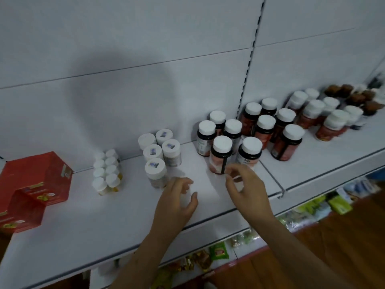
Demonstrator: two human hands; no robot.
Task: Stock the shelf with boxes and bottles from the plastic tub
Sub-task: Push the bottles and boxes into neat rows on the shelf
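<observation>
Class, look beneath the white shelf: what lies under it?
Under the white shelf, a lower level shows colourful packets and green packs along its front edge. Anything further back is covered by the shelf board and the forearms.

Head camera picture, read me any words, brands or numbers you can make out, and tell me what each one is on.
No text is readable.
Red boxes: printing too blurred.
White bottles: small blue cap stickers, too small to read.
Dark bottles: labels blurred.
Packets on the lower shelf: blurred.
</observation>
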